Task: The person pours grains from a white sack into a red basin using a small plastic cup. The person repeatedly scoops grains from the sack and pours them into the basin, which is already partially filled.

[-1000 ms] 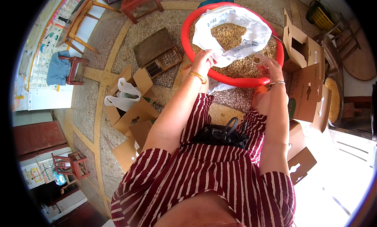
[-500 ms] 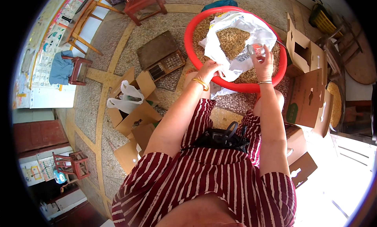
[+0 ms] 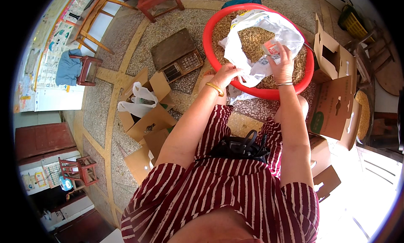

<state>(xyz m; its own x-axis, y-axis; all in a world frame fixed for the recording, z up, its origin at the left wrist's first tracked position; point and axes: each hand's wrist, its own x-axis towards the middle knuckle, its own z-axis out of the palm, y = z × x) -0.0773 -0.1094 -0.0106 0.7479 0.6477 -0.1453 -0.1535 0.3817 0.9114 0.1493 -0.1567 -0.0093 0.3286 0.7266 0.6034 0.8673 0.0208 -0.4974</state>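
The left hand (image 3: 225,76), at upper centre of the frame, is pinching the near-left edge of the white bag (image 3: 235,51) between thumb and fingertips; its fingers are closing to a narrow grip. The right hand (image 3: 283,66), upper right of centre, is holding a clear cup (image 3: 269,46) over the bag's mouth; its fingers are staying partly spread, curving around the cup's right side, with the thumb lying along the lower side.

Both forearms are extending up the frame from the striped sleeves. The left forearm is slanting toward upper right, its wrist wearing a gold bangle (image 3: 215,89); the right is running nearly vertical, its wrist wearing a thin band (image 3: 285,83).

The bag is standing open inside the red tub (image 3: 208,43), upper right of centre, and grain (image 3: 219,31) is lying in and around it.

The bag is bearing dark printing, and the cup is showing red print too small to read. The carton (image 3: 330,104) at right is carrying a green mark.
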